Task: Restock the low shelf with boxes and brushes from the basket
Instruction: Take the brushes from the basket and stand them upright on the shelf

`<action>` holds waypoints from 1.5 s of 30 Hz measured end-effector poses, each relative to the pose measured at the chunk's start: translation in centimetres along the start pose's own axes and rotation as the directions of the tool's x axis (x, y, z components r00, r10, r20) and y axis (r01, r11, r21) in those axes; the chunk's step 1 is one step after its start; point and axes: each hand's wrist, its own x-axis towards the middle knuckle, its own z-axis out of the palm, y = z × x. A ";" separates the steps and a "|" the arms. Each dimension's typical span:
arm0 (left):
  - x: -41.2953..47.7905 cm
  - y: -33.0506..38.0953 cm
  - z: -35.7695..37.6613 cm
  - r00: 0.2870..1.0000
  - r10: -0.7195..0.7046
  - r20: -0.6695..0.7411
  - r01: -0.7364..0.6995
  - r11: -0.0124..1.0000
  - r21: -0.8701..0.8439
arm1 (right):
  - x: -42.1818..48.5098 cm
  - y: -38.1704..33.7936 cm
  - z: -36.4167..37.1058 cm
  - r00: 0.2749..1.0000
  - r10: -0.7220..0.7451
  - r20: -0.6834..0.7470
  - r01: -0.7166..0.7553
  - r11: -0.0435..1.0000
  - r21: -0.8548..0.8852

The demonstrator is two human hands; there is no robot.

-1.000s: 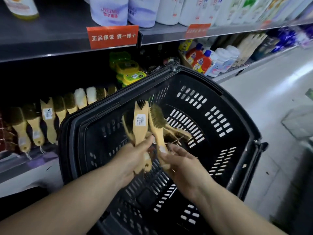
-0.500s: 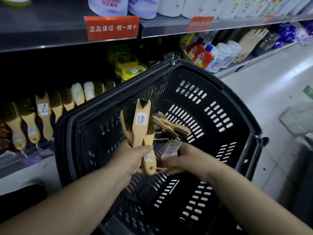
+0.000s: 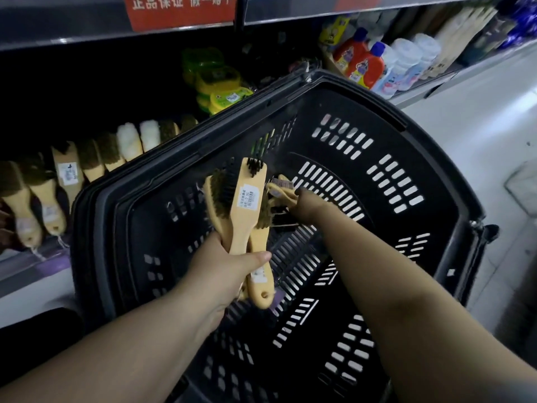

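A black slotted basket stands tilted against the low shelf. My left hand grips a bundle of wooden-handled brushes upright by their handles, over the basket's middle. My right hand reaches deep into the basket and touches more wooden brushes lying there; its fingers are hidden behind the hand and wrist. On the low shelf at the left lies a row of similar brushes.
Yellow-green packs sit in the dark shelf behind the basket. Orange and white bottles stand on the shelf to the right. A red sign hangs on the upper shelf edge. Grey floor lies at the right.
My right hand let go near the bundle and moved forward, deeper into the basket, to the brushes lying there. The left hand keeps the bundle, now one brush larger.
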 end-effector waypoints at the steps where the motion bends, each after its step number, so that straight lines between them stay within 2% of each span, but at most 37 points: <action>1: -0.1 0.0 0.0 1.000 -0.002 0.001 0.002 1.000 -0.001 | 0.9 -0.1 1.1 1.000 0.004 -0.010 -0.003 0.999 0.041; 3: -0.2 0.0 0.0 1.000 0.003 0.001 -0.003 1.000 -0.001 | 2.5 -0.7 3.2 1.000 -0.010 -0.018 0.011 0.998 0.064; 5: -0.1 0.0 0.1 1.000 -0.001 -0.009 0.001 1.000 0.003 | 3.7 -1.2 4.9 0.998 -0.029 -0.054 0.028 0.999 -0.021; 12: 0.0 0.1 0.4 1.000 -0.008 -0.019 0.008 1.000 -0.010 | 5.0 -0.3 7.3 0.980 -0.001 -0.199 -0.056 0.957 -0.284; 14: 0.1 0.0 0.3 1.000 -0.002 -0.020 0.002 1.000 -0.007 | 4.4 1.0 7.5 0.986 0.001 -0.166 -0.048 0.959 -0.279; 17: 0.3 0.1 0.4 1.000 0.010 -0.014 -0.010 1.000 -0.009 | 3.1 2.1 5.6 0.989 0.034 -0.146 -0.033 0.999 0.014; 20: 0.5 0.5 0.8 0.999 0.036 -0.007 -0.036 0.999 -0.024 | 0.4 1.4 1.7 0.999 -0.040 0.014 0.036 0.971 0.235; 24: 0.0 1.3 1.4 0.993 0.116 0.036 -0.115 0.993 -0.026 | -4.8 -0.4 -2.8 0.984 -0.173 0.041 0.144 0.912 0.383; 27: -0.8 1.8 1.4 0.977 0.208 0.039 -0.207 0.978 -0.019 | -8.8 -0.7 -5.2 0.963 -0.264 0.044 0.211 0.850 0.483; 29: -1.5 2.1 0.8 0.972 0.235 0.027 -0.235 0.972 -0.022 | -11.8 -0.9 -6.5 0.946 -0.317 -0.072 0.307 0.799 0.517; 31: -2.3 2.5 -0.1 0.969 0.245 0.020 -0.243 0.967 -0.071 | -14.1 -1.0 -7.4 0.928 -0.272 -0.255 0.370 0.758 0.537; 33: -3.3 2.9 -1.2 0.964 0.264 0.017 -0.261 0.960 -0.096 | -16.0 -1.4 -8.2 0.934 -0.138 -0.330 0.332 0.680 0.654; 35: -4.5 3.2 -2.6 0.959 0.282 0.022 -0.277 0.954 -0.117 | -17.7 -2.4 -8.8 0.961 -0.084 -0.265 0.268 0.532 0.803; 39: -7.2 3.5 -6.6 0.945 0.326 0.033 -0.313 0.928 -0.204 | -20.6 -5.0 -9.5 0.969 -0.125 -0.215 0.247 0.392 0.886; 45: -10.2 2.6 -13.3 0.943 0.303 -0.140 -0.333 0.874 -0.354 | -24.7 -10.0 -7.9 0.987 -0.127 -0.103 0.115 0.088 0.990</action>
